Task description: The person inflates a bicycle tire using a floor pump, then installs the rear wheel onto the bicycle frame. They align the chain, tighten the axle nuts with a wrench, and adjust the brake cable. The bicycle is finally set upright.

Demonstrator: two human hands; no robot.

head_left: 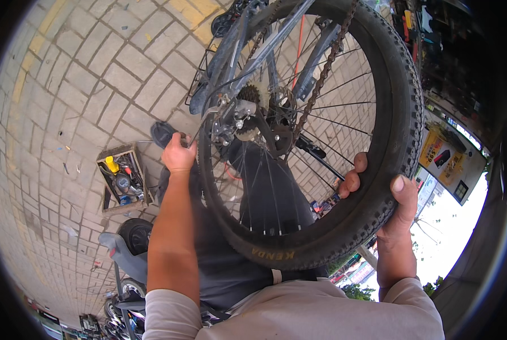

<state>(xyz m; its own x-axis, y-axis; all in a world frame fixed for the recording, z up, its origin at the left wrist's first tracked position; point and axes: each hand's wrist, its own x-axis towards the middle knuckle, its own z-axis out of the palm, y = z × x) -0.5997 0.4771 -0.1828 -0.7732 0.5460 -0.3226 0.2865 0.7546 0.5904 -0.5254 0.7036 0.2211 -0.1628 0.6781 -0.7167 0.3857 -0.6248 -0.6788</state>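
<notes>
A bicycle wheel with a knobbly black tire [378,113] stands before me at my lap. My right hand [402,207] grips the tire at its near right side, thumb on the outside and fingertips inside the rim between the spokes. To the left, my left hand [179,154] is closed in a pinch beside the wheel, near a thin grey cable; I cannot make out what lies in its fingers. At the hub are the cassette [250,95] and the rear derailleur [241,116]. A rusty chain [322,79] runs up across the wheel, next to the grey frame [265,46].
A wooden box [109,209] with tools and a yellow-capped item sits on the brick paving [83,76] at left. Below it is a grey scooter-like vehicle [120,256]. My shoe [162,134] is beyond my left hand. A yellow-and-white sign [450,158] stands at right.
</notes>
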